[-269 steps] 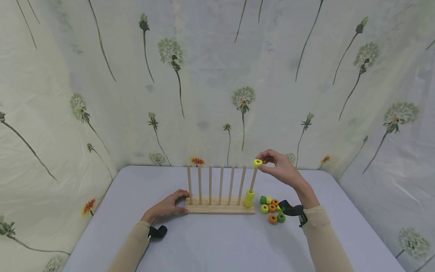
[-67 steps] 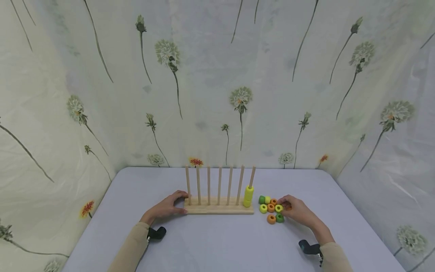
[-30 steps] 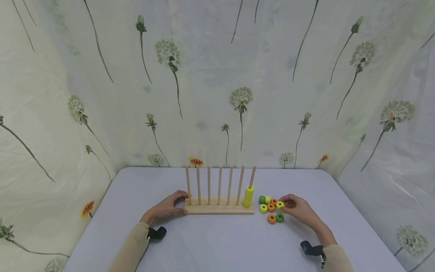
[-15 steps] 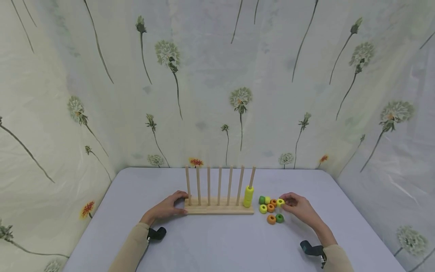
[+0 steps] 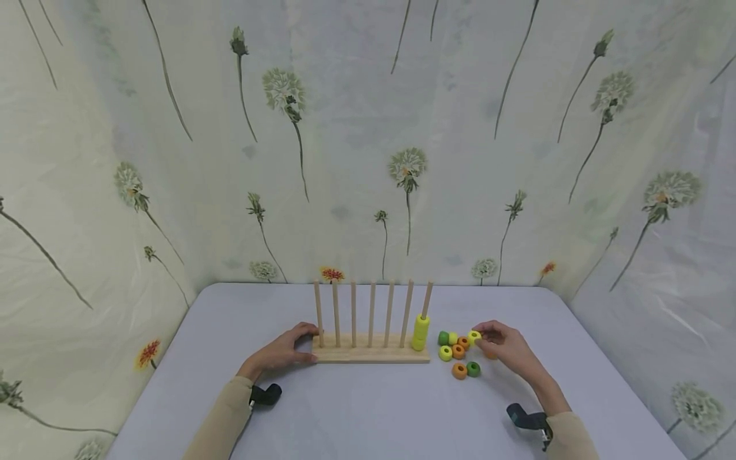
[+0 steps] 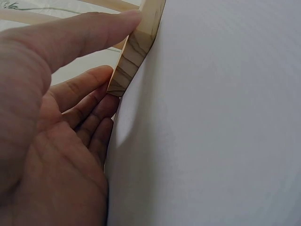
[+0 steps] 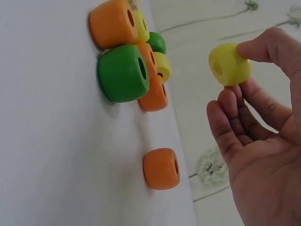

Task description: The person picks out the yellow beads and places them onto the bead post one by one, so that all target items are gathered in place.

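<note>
My left hand (image 5: 280, 352) grips the left end of a wooden peg stand (image 5: 368, 357), thumb on one side and fingers on the other in the left wrist view. The stand bears a row of upright pegs; the rightmost peg carries stacked yellow beads (image 5: 420, 333). To the right, my right hand (image 5: 510, 350) pinches a yellow bead (image 7: 237, 66) between thumb and fingers. That bead is clear of the table in the right wrist view, its hole showing. Below it lie loose beads, among them a green bead (image 7: 120, 75) and an orange bead (image 7: 161, 169).
The loose orange, green and yellow beads cluster right of the stand, with an orange bead (image 5: 459, 371) at the front. A pale cloth covers the table (image 5: 368, 415). Behind it hangs a flower-patterned curtain (image 5: 345, 160).
Since the oldest frame, another yellow bead has joined the stack on the rightmost peg. My right hand then took a yellow bead from the cluster and has raised it slightly. My left hand stayed put.
</note>
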Motion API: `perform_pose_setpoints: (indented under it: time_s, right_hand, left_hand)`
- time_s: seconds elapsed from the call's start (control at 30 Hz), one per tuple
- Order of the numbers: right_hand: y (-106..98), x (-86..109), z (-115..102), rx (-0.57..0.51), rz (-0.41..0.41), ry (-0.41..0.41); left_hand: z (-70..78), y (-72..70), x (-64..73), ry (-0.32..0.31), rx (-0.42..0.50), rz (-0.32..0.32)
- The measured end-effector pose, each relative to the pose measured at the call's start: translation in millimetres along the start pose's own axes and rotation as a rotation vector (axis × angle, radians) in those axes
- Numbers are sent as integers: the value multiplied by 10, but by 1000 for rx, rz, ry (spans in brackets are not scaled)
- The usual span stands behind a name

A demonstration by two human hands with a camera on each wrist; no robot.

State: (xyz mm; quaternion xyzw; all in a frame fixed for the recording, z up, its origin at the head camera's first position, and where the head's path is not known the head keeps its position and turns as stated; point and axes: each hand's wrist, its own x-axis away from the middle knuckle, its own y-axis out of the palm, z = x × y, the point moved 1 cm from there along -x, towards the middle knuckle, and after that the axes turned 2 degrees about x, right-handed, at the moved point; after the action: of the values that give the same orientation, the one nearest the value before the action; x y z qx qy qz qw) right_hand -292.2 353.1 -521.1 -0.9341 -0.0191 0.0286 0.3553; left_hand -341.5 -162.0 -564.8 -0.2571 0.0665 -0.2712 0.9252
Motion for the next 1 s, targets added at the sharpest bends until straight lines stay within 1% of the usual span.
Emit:
perform_pose_setpoints:
  time_s: [0.4, 0.67, 0.9, 1.0]
  right_hand:
    - [10, 12, -62, -89, -7, -8]
    - [33, -1, -58, -99, -1, -23]
    - [43, 12, -153, -130, 18, -49]
    - [38, 8, -217, -114, 31, -60]
  left_hand:
    - [23, -1, 9, -5, -11, -1]
    - [15, 3, 13, -25, -11, 2]
    - [17, 6, 8, -18, -20, 5]
    - [16, 6, 9, -10, -24, 4]
